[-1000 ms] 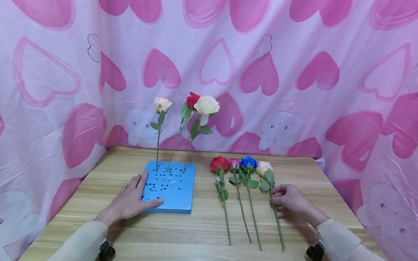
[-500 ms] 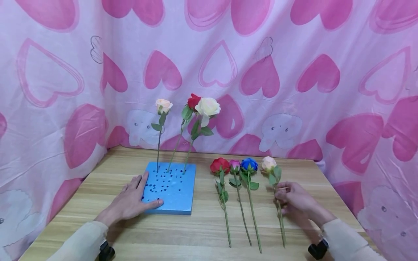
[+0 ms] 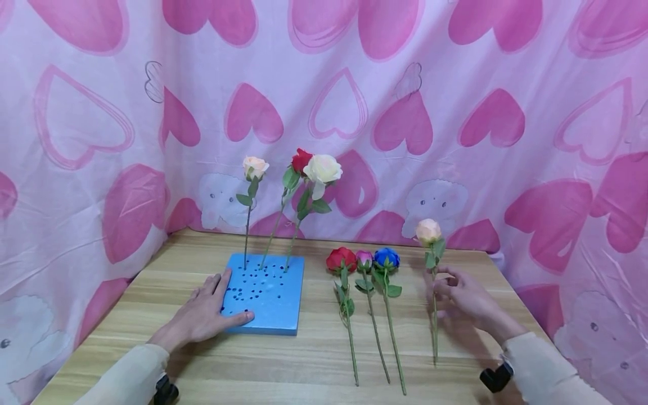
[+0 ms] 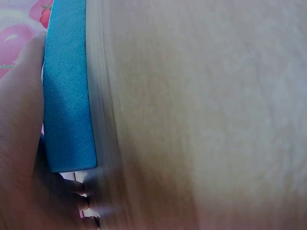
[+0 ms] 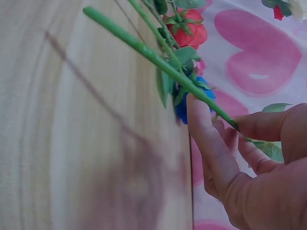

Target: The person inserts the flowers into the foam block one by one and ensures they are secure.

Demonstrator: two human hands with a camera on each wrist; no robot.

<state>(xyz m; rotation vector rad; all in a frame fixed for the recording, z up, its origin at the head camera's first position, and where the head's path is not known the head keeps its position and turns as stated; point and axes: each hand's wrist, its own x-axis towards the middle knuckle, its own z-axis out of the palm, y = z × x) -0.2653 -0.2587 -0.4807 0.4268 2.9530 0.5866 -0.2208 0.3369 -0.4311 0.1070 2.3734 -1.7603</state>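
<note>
My right hand (image 3: 463, 298) pinches the green stem of a pale peach rose (image 3: 428, 231) and holds it raised off the table; in the right wrist view the stem (image 5: 144, 50) slants above the wood with its shadow below. My left hand (image 3: 202, 312) rests at the left side of a blue foam block (image 3: 273, 320), thumb laid over its top and fingers along its edge. The block's top has many holes. In its back part stand a peach rose (image 3: 255, 167), a red rose (image 3: 301, 161) and a white rose (image 3: 323, 170).
Between the block and my right hand lie a red rose (image 3: 341, 260), a purple-pink rose (image 3: 364, 259) and a blue rose (image 3: 387, 258), stems toward me. A pink heart-patterned curtain (image 3: 334, 101) hangs behind the wooden table (image 3: 283, 371).
My right hand has lifted the peach rose off the table and shifted it slightly right, bringing it more upright. The left hand stays on the block.
</note>
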